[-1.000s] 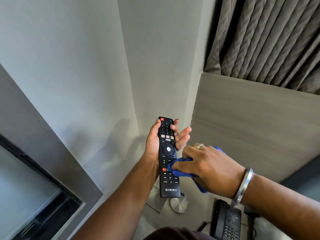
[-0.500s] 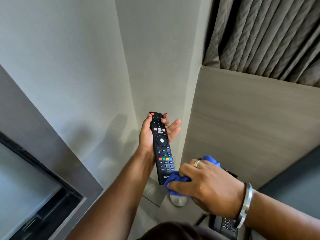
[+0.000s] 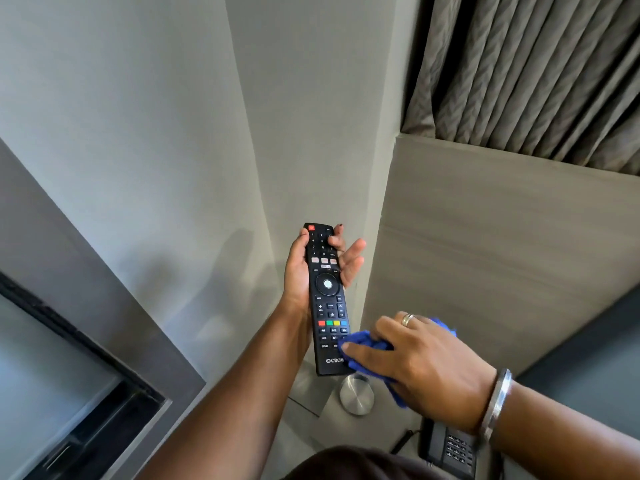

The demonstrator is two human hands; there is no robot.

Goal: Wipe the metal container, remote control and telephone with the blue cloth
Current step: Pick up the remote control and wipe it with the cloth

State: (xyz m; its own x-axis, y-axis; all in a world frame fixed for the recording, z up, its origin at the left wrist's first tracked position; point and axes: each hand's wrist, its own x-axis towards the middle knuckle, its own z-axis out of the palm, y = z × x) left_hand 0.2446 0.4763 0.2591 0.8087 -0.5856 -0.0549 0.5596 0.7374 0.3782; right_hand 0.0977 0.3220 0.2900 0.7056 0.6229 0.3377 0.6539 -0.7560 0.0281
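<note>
**Remote being wiped at its lower end**

Nearest, below the remote (image 3: 327, 299), the telephone (image 3: 446, 448) and the metal container (image 3: 356, 394) are seen on the tabletop (image 3: 304, 386). The blue cloth (image 3: 363, 344) is bunched in the clenched fingers (image 3: 360, 351) of the right hand (image 3: 426, 362) and pressed against the remote's bottom end. The remote is gripped by the left hand (image 3: 304, 268) around its upper half. It is judged light, stiff and smooth, best held by its long edges.

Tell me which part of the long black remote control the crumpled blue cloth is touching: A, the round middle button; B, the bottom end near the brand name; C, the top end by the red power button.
B: the right hand presses the crumpled blue cloth on the long black remote control near its brand name.
</note>
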